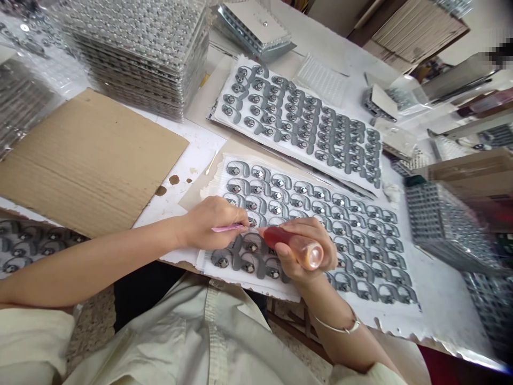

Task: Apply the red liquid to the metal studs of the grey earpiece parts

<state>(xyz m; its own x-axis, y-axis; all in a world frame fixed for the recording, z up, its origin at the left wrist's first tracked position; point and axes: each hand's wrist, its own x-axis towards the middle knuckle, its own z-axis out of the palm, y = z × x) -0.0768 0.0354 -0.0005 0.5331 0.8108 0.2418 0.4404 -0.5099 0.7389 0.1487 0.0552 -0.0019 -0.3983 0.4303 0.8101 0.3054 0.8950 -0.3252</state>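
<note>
My left hand (214, 220) is closed in a pinch on a thin pink tool (226, 228), whose exact kind I cannot make out. In my right hand (306, 243) is a translucent reddish-orange bottle (292, 246), its round base facing me and its narrow end pointing at the left fingertips. Both hands are over the near part of a white sheet (294, 291) carrying rows of grey curved pieces, each with a shiny round metal part (273, 273). The fingers hide some of these pieces.
Behind lies a second sheet of similar pieces (286, 126). A brown cardboard sheet (92, 160) and a tall stack of clear trays (136, 59) stand left. A cotton swab (211, 162) lies between. Packed stacks (449, 230) and a cardboard box (473, 174) crowd the right.
</note>
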